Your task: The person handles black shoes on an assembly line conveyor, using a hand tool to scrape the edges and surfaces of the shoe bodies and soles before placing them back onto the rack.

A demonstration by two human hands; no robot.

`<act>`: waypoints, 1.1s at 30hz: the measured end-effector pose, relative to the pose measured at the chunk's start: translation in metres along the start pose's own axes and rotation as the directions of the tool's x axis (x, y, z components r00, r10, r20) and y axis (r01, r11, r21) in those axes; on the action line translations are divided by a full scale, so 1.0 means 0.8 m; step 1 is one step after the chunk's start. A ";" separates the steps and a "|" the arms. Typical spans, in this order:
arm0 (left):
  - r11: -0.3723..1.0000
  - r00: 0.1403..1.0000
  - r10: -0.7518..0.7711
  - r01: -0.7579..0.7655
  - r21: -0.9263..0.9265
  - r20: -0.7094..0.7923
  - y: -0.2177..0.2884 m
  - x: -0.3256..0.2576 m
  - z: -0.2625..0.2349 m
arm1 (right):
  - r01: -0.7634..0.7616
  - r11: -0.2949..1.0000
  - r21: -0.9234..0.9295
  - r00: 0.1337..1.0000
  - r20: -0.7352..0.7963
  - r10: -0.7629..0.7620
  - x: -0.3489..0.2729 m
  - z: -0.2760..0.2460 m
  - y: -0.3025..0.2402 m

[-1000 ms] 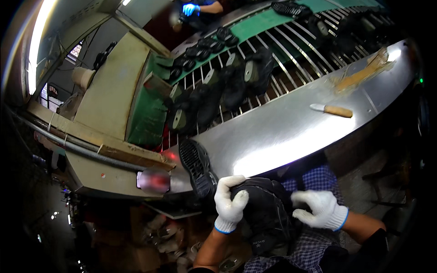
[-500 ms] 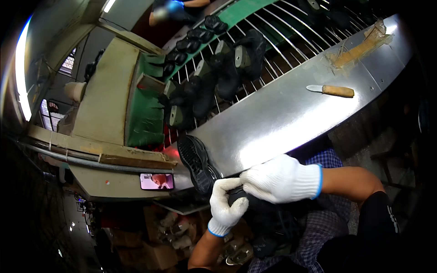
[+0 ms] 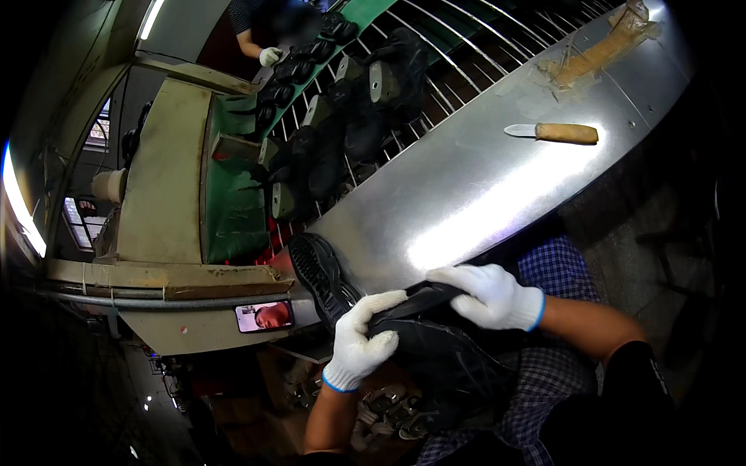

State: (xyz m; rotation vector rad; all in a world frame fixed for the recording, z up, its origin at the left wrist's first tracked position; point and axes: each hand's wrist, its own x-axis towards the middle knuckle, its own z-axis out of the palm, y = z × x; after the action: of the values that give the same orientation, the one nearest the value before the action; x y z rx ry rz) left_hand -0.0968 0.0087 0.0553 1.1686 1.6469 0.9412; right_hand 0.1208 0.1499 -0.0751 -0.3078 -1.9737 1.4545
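Note:
A black shoe upper [image 3: 443,349] lies over my lap, its dark edge stretched between both hands. My left hand [image 3: 361,342], in a white knitted glove with a blue cuff, is closed on the left end of that edge. Gloved the same way, my right hand [image 3: 493,295] pinches the edge at the other end. Much of the upper merges with the dark clothing below, so its full shape is hard to make out. Just beyond my left hand, a black shoe sole [image 3: 320,272] leans at the metal bench's left end, tread showing.
On the metal bench [image 3: 373,217] lies a wooden-handled knife [image 3: 566,133], with brown tape [image 3: 598,54] farther right. Beyond, black uppers [image 3: 326,155] on lasts sit on a rack of metal rods. A phone [image 3: 264,316] rests at left. A gloved co-worker's hand [image 3: 270,56] shows far back.
My hands have moved apart, drawing the upper's edge out between them; they were close together before. The view has shifted slightly, and the co-worker's gloved hand now shows at the back.

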 end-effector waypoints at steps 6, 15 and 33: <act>0.997 1.000 0.019 -0.020 0.069 0.009 0.013 -0.006 -0.002 | 0.086 0.996 0.027 0.995 0.054 -0.087 -0.001 -0.006 -0.048; 0.976 0.979 0.202 -0.201 0.079 -0.003 -0.021 -0.013 -0.005 | 0.004 0.986 -0.167 0.969 0.243 0.037 -0.028 -0.021 -0.077; 0.943 0.894 0.307 -0.332 -0.023 -0.326 -0.040 -0.006 0.016 | 0.027 0.989 -0.144 0.971 0.237 0.008 -0.080 -0.009 -0.075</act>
State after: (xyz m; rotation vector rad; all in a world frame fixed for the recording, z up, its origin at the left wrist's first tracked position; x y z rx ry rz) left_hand -0.0929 -0.0034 0.0231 1.3109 1.6743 1.4563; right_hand 0.1848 0.0991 -0.0424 -0.1945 -2.2771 1.3965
